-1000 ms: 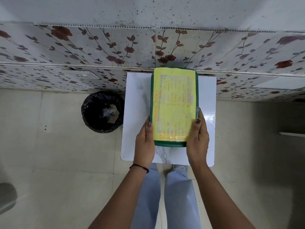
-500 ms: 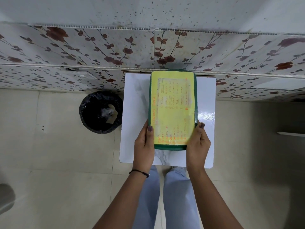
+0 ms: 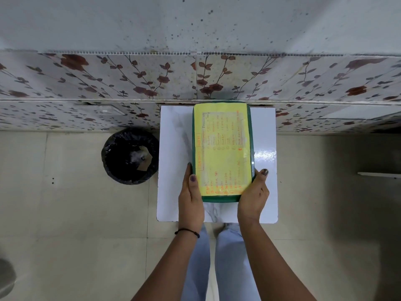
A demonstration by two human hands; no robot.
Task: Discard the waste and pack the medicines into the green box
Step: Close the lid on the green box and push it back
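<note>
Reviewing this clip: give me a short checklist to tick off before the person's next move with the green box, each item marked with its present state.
1. Left hand grips the near left edge of the green box: ok.
2. Right hand grips the near right corner: ok.
3. Lid with its yellow label is closed on the box: ok.
4. Medicines packed inside: cannot tell, the lid hides the contents.
5. White table has no loose waste or medicines showing: ok.
6. Waste in the black-lined bin on the floor left of the table: ok, scraps lie inside.
</note>
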